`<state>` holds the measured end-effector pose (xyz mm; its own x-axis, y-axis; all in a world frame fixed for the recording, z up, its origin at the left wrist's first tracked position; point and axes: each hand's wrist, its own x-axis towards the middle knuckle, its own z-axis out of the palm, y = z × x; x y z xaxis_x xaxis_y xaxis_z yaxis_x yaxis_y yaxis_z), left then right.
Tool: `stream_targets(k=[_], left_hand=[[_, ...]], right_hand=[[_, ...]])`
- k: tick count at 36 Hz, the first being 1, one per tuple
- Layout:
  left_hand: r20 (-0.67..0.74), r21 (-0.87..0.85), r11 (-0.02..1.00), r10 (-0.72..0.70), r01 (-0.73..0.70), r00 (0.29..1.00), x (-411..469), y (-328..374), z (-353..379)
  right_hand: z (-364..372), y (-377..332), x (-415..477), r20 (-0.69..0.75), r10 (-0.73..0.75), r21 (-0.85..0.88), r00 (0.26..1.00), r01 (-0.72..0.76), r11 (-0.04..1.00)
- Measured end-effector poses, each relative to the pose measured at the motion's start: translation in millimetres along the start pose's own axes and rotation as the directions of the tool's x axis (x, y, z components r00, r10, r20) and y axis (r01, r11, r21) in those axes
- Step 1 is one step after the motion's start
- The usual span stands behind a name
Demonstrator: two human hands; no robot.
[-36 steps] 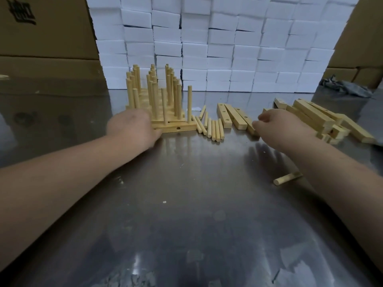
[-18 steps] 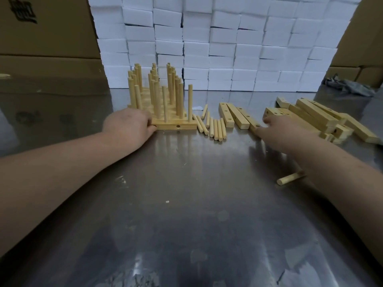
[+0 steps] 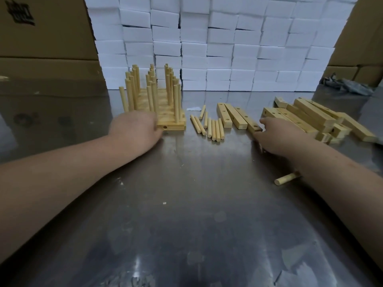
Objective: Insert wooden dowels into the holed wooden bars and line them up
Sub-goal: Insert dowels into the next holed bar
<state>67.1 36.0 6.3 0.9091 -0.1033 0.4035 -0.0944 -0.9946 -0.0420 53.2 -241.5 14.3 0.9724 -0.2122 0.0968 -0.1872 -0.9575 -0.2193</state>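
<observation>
Head view, looking down a steel table (image 3: pixel 196 214). Left hand (image 3: pixel 134 131), left of centre, back to the camera, set against the near left end of the lined-up bars (image 3: pixel 174 126), whose dowels stand upright in rows. Its fingers are hidden behind the hand, so I cannot tell grip from flat push.

Right hand (image 3: pixel 277 139), right of centre, reaches up-frame and leftwards. One finger shows above and the thumb below the near end of the rightmost of three bare bars (image 3: pixel 232 119). It is touching or just beside that end; I cannot tell whether it pinches.

Those bars lie flat, holes up, long axes running from upper left to lower right of the frame, so the near end points at the right hand. Loose dowels (image 3: pixel 214 127) lie flat between the two hands, long axes roughly up-frame, apart from both. Pile of bars (image 3: pixel 310 117) just right of the right hand. Stray dowel (image 3: pixel 287 179) by the right forearm, lower right.

Judgement: the next bar falls to the right hand, the nearer one, probably drawn by its end toward centre, then dowelled.

White boxes (image 3: pixel 228 48) stacked behind, cardboard cartons (image 3: pixel 45 38) upper left
</observation>
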Motion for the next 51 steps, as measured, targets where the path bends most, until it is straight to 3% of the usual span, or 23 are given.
stream_targets(k=[4, 7, 11, 20, 26, 29, 34, 37, 42, 47, 51], left_hand=[[0.023, -0.206, 0.967, 0.158, -0.15, 0.987, 0, 50, 0], [0.106, -0.257, 0.962, 0.127, -0.096, 0.986, 12, 73, 3], [0.185, -0.202, 0.979, 0.081, -0.042, 0.979, 22, 87, 7], [0.157, -0.233, 0.972, 0.079, -0.041, 0.984, 18, 89, 7], [0.154, -0.318, 0.946, -0.021, 0.07, 0.988, 9, 81, -12], [0.163, -0.49, 0.857, -0.09, 0.16, 0.983, -3, 76, -28], [0.189, -0.793, 0.56, -0.151, 0.241, 0.97, -34, 72, -47], [0.177, -0.877, 0.424, -0.155, 0.227, 0.972, -51, 69, -45], [0.194, -0.879, 0.393, -0.222, 0.27, 0.955, -60, 63, -32], [0.16, -0.867, 0.434, -0.222, 0.245, 0.962, -58, 52, -26], [0.096, -0.878, 0.442, -0.209, 0.182, 0.973, -60, 48, -26]], right_hand=[[-1, -1, 1, -0.013, -0.011, -0.008, 1.0, 0.011, 1.0], [-3, 0, 0, -0.012, -0.029, -0.028, 0.999, 0.029, 0.999], [-3, 1, -2, -0.023, -0.062, -0.014, 0.998, 0.062, 0.998], [-3, -1, -1, -0.037, -0.057, 0.077, 0.998, 0.059, 0.995], [-4, 1, -2, -0.045, -0.062, 0.065, 0.997, 0.065, 0.996], [-5, 0, -4, -0.043, -0.048, 0.055, 0.998, 0.051, 0.997], [-6, 1, -3, -0.028, 0.018, 0.042, 0.999, -0.017, 0.999], [-9, 3, -3, -0.082, 0.063, 0.101, 0.995, -0.054, 0.993], [-10, 2, -3, -0.088, 0.117, 0.182, 0.989, -0.099, 0.978], [-9, 3, -2, -0.026, 0.117, 0.117, 0.993, -0.113, 0.987], [-14, 1, -1, -0.08, 0.152, 0.298, 0.985, -0.122, 0.947]])
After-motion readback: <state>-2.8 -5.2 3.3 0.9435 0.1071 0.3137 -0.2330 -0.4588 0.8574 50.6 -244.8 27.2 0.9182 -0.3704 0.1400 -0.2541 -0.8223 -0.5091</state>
